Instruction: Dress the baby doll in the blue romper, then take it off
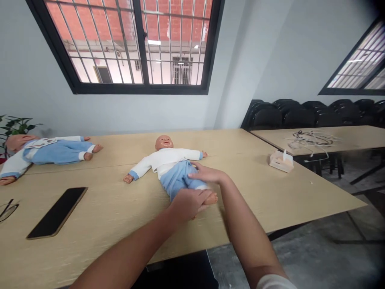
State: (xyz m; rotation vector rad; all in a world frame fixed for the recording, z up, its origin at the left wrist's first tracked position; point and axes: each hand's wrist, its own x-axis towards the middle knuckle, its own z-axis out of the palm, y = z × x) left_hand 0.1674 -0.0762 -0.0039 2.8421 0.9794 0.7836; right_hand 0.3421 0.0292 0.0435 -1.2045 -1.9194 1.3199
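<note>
A baby doll (170, 160) lies on its back on the table, head toward the window, arms spread. It wears a white top with blue cuffs and light blue trousers (176, 178). My left hand (189, 202) is closed around the doll's lower leg beside a bare foot (212, 198); its fingertips are partly hidden. Just above it, my right hand (206, 173) rests on the trousers at the hip and thigh, thumb and fingers apart. The doll's other foot is mostly covered by my left hand.
A second doll (60, 150) lies at the far left by a plant (19, 125). A black phone (57, 212) and glasses (7, 209) lie at left. To the right are a tissue box (281, 161), tangled cables (311, 139) on another table, and black chairs (300, 114).
</note>
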